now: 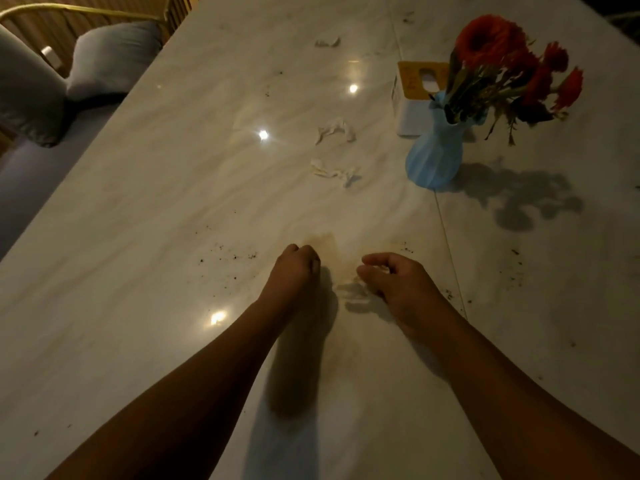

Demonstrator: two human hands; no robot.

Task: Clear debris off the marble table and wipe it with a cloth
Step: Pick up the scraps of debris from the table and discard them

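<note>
On the white marble table (173, 209), my left hand (294, 271) is curled into a fist with nothing visible in it. Just to its right, my right hand (394, 282) curls its fingers and thumb onto a crumpled tissue scrap (355, 293) lying on a brownish stain (320, 241). Three more crumpled tissue pieces lie farther out: one (332, 172) nearest, one (335, 129) beyond it, one (327, 42) near the far end. Dark crumbs (235, 255) are scattered left of my hands, and more crumbs (514, 268) to the right.
A blue vase (434, 161) with red flowers (512, 60) stands at the right, a white and yellow tissue box (414, 98) just behind it. A chair with grey cushions (107, 60) sits along the table's left edge.
</note>
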